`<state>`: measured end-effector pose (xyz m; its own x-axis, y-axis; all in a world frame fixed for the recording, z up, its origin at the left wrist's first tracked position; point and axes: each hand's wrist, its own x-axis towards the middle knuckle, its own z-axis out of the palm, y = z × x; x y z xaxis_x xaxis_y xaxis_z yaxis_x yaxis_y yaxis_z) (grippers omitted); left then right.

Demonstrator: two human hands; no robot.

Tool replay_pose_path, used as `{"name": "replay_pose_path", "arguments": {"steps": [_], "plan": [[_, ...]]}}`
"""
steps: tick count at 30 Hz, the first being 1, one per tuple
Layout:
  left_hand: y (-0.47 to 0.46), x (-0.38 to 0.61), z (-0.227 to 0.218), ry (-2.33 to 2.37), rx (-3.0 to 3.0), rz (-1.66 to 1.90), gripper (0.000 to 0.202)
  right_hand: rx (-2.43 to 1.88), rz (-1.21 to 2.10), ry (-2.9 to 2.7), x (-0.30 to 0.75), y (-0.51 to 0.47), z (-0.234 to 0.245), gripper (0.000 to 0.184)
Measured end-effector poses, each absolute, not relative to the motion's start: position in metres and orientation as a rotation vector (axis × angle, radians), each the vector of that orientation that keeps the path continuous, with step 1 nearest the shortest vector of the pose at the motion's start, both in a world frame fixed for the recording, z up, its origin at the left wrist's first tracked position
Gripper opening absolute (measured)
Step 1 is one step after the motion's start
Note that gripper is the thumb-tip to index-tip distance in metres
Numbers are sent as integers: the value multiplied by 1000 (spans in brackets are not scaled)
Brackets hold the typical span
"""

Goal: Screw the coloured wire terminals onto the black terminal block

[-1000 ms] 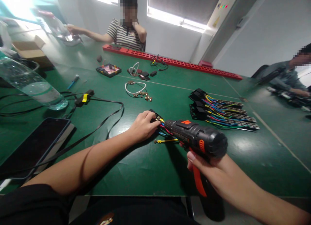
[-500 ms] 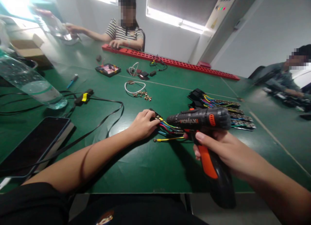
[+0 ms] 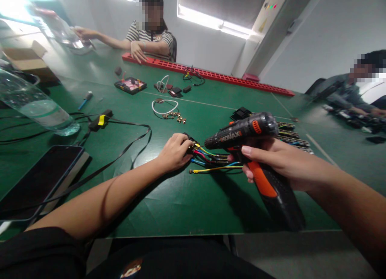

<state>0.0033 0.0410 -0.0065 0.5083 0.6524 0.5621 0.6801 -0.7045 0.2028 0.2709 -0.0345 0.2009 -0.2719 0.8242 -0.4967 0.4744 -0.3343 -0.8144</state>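
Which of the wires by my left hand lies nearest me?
The yellow wire whose metal-tipped end lies free; the red wire and blue wire run behind it.

One head-worn camera looks forward and down, close over the green table (image 3: 169,206).

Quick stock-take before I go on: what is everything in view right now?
electric screwdriver: one, black and orange, gripped right of centre
wired connector: one, black with coloured wires, centre
wire harnesses: several, multicoloured, behind screwdriver
water bottle: one, clear, far left
phone: one, dark, near left
black cable: one, yellow tag, left of centre
white cable loop: one, mid-table
red strip: one, far table edge
table: one, green
seated person: one, striped shirt, far side
second person: one, right edge
left hand: on connector
right hand: gripping screwdriver
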Motion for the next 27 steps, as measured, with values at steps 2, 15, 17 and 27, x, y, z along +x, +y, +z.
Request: {"name": "replay_pose_path", "arguments": {"steps": [2,15,17,27], "plan": [[42,3,-7,-1170,-2690,-971,28,-1704,1665,-1552,275,-30,201,54],[40,3,-4,-1186,-2672,-904,30,-1748,1495,-1992,262,-9,224,35],[41,3,-4,-1190,-2675,-934,29,-1704,1387,-2137,255,-13,224,31],[43,1,-4,-1172,-2690,-1020,25,-1648,1219,-2282,237,-21,224,36]]}}
